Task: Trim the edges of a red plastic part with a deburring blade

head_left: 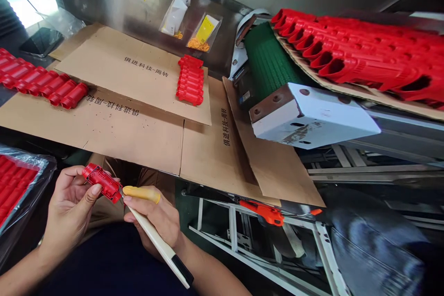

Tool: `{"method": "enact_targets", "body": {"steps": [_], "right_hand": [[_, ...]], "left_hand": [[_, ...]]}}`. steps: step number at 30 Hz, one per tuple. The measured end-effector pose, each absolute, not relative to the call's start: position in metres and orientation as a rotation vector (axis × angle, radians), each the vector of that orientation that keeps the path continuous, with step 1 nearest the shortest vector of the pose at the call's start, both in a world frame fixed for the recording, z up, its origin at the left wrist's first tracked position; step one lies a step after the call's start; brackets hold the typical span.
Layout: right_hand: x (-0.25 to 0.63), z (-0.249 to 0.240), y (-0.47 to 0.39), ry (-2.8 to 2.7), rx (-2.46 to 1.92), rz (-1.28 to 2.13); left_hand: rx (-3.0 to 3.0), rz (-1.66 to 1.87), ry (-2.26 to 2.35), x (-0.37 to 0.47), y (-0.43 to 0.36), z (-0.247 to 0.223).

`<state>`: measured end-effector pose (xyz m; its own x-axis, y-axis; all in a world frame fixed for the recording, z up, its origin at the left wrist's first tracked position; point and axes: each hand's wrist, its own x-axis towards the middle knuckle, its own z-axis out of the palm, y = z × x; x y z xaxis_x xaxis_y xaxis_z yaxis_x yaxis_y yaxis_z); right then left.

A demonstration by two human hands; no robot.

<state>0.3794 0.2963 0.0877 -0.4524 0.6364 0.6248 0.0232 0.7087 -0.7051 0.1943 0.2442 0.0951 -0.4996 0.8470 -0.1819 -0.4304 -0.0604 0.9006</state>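
Note:
Over my lap, my left hand [71, 206] grips a red plastic housing [103, 182] between thumb and fingers, its hollow ribbed side facing up. My right hand [156, 215] is closed around a white-handled knife [152, 233] with a black end. The knife's thin metal tip meets the near right end of the housing. A yellow finger cot [140, 192] covers one finger of my right hand, which lies along the tool close to the part.
Red housings lie in rows on cardboard [149, 134] at left [45, 84] and centre [190, 81]. More [364, 53] sit on a green-belt conveyor [272, 62]. A lined bin [43, 166] stands left. Small bags [204, 32], a phone [41, 41] and an orange-handled tool [263, 212] are nearby.

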Motion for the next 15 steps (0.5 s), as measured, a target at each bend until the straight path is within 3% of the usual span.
{"method": "enact_targets", "body": {"steps": [15], "right_hand": [[0.3798,0.0916,0.2937,-1.910,-0.553,0.844]], "left_hand": [[0.504,1.713,1.282,0.1946,0.2430,0.0957]]}}
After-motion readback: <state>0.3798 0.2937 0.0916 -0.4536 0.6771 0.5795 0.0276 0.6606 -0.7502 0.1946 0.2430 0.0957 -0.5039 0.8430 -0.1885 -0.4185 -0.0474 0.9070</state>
